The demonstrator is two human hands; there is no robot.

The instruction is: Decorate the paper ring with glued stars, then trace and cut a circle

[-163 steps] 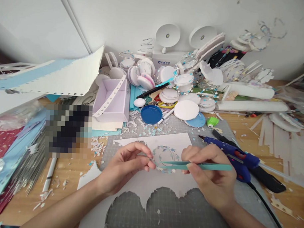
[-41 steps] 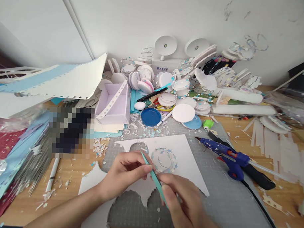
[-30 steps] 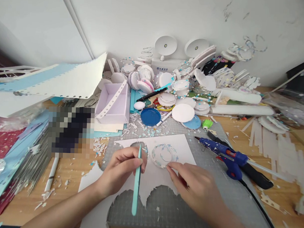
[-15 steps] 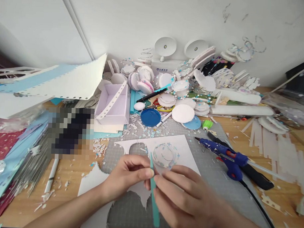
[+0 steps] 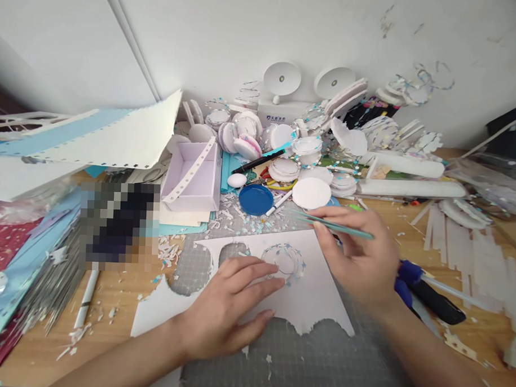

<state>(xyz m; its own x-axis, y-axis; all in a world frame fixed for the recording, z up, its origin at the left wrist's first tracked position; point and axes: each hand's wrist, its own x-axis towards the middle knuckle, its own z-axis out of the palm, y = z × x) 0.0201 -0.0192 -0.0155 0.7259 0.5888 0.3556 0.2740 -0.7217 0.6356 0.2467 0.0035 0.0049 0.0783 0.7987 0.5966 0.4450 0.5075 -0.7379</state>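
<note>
Pale green tweezers [image 5: 345, 227] are in my right hand [image 5: 360, 250], held between thumb and fingers above the far right part of the white sheet, tips pointing left. My left hand [image 5: 237, 303] lies with fingers spread over the cut white foam or paper sheet [image 5: 314, 291]. Its fingertips reach the lower left of a coiled strand with small blue and white stars [image 5: 296, 254], which lies on the sheet. Rounded cut-outs notch the sheet's edges. A grey cutting mat [image 5: 319, 365] is underneath.
Behind the sheet are a blue lid [image 5: 256, 199], a white disc [image 5: 311, 193], a lilac box [image 5: 194, 197] and piled white discs with star strands. A blue glue gun [image 5: 407, 275], partly hidden by my right arm, and a black-handled tool [image 5: 440, 301] lie right. Thin wires [image 5: 55, 288] lie left.
My right hand has moved up and right with the tweezers, which now point left. My left hand has come off the tweezers and spread over the sheet by the coiled strand.
</note>
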